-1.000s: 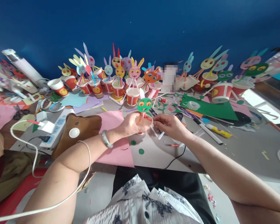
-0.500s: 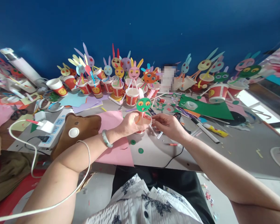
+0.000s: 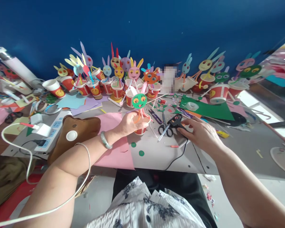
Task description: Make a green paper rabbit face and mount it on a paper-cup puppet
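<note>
Left hand (image 3: 130, 122) gripping a red paper cup (image 3: 142, 129), green face (image 3: 139, 100) standing just above its fingers, right hand (image 3: 199, 133) lying palm down, fingertips touching a black glue gun (image 3: 175, 120), grip unclear, scissors (image 3: 165, 127) lying just left of it.

Bare table (image 3: 156, 151) open near the edge; beyond — glue gun (image 3: 175, 121), scissors (image 3: 165, 127), crowded cup figures (image 3: 117, 88) block.

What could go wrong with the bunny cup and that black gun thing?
The right hand is at what looks like a glue gun; its tip might burn. Scissors lie right beside it and could nick that hand. The cord hangs over the table edge and could snag.
</note>
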A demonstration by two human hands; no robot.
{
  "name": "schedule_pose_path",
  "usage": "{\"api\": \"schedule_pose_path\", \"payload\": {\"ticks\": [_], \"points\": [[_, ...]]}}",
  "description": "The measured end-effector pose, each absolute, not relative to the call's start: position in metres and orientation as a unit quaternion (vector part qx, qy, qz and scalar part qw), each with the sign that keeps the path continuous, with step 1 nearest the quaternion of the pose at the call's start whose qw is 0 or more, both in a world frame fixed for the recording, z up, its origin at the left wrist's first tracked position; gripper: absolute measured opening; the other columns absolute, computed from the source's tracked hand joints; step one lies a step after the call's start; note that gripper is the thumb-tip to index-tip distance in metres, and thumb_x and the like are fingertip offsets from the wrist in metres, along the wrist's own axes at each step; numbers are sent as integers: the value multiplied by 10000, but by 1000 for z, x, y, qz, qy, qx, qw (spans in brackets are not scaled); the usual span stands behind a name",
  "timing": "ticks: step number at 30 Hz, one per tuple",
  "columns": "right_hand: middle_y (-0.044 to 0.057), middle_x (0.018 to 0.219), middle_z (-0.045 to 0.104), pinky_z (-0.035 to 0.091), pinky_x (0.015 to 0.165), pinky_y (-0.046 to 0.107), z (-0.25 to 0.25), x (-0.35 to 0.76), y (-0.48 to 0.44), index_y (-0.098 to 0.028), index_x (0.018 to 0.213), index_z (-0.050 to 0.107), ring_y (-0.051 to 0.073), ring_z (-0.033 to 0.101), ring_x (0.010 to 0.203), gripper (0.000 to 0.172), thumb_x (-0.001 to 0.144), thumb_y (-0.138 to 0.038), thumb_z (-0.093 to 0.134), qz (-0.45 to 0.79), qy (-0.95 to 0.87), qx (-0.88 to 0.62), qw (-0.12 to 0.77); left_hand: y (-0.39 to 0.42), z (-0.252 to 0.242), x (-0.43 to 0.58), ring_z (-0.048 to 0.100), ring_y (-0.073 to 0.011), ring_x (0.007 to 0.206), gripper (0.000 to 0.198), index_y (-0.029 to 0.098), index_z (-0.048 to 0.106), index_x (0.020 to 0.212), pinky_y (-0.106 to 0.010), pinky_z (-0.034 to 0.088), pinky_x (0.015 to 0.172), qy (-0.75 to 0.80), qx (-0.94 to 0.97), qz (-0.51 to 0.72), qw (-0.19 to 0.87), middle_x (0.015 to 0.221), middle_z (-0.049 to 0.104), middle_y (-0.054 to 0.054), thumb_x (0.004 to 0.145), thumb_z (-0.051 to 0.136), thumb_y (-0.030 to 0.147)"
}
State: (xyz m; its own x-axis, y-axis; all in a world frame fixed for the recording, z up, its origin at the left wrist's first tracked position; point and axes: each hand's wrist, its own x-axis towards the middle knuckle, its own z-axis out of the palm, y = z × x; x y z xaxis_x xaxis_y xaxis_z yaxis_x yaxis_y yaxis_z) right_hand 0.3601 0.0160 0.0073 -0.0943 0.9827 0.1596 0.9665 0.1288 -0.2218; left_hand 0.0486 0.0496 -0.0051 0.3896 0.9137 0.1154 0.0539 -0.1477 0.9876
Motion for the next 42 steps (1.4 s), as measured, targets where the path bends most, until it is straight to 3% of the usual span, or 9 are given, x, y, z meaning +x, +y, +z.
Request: {"api": "schedule_pose_path", "payload": {"ticks": [5,10,13,20,24,27,33,38,42], "points": [[102,957,759,569,744,374,5,324,6,-207,1037,735,246,705,805,307,877,-453,646,158,-759,-568,276,49,-4,48,697,-225,1002,357,123,707,1038,-369,556,925,364,643,399,543,1127,734,-135,775,808,343],[104,1062,788,605,730,338,4,282,14,-186,1205,689,203,728,767,432,879,-470,670,363,-702,-523,318,50,-3,48,690,-237,1017,430,133,692,1029,-354,558,898,353,662,385,538,1105,724,-121,713,848,380],[108,1022,787,600,679,308,3,266,23,-177,1142,699,205,735,778,417,859,-483,699,426,-666,-499,356,49,-2,49,689,-221,960,501,130,683,1039,-324,558,836,358,651,373,556,1042,718,-102,659,887,385],[25,685,690,467,492,240,-5,261,31,-175,882,683,124,584,535,303,825,-471,719,400,-661,-518,368,51,6,45,673,-231,957,658,134,623,1050,-327,530,839,344,636,345,598,1009,694,-99,596,925,501],[26,677,698,483,517,247,-11,263,28,-184,877,654,133,598,548,246,848,-427,674,377,-671,-526,362,52,18,40,659,-234,1027,566,152,569,1061,-343,522,886,341,624,375,594,1066,668,-101,765,770,590],[30,675,694,489,527,249,-14,262,27,-188,852,638,142,615,574,215,841,-402,660,363,-671,-525,378,56,25,36,639,-192,988,363,166,566,988,-321,507,889,367,643,396,544,995,653,-58,850,662,488],[22,646,675,482,513,249,-17,262,28,-197,837,639,140,595,556,208,837,-404,656,340,-675,-519,400,68,36,17,535,-114,668,92,182,545,768,-243,437,639,426,672,365,485,683,570,26,757,594,259],[51,737,720,518,543,264,-19,261,28,-206,856,640,157,636,602,213,845,-417,662,334,-673,-517,410,75,38,2,558,-111,627,134,155,625,679,-236,448,606,395,753,220,478,643,619,18,647,726,237],[61,834,757,556,603,284,-16,260,25,-207,1040,628,158,646,633,284,858,-423,663,333,-677,-507,417,77,32,2,612,-123,623,142,149,667,721,-234,479,594,369,770,178,489,673,688,2,663,758,242]]}}
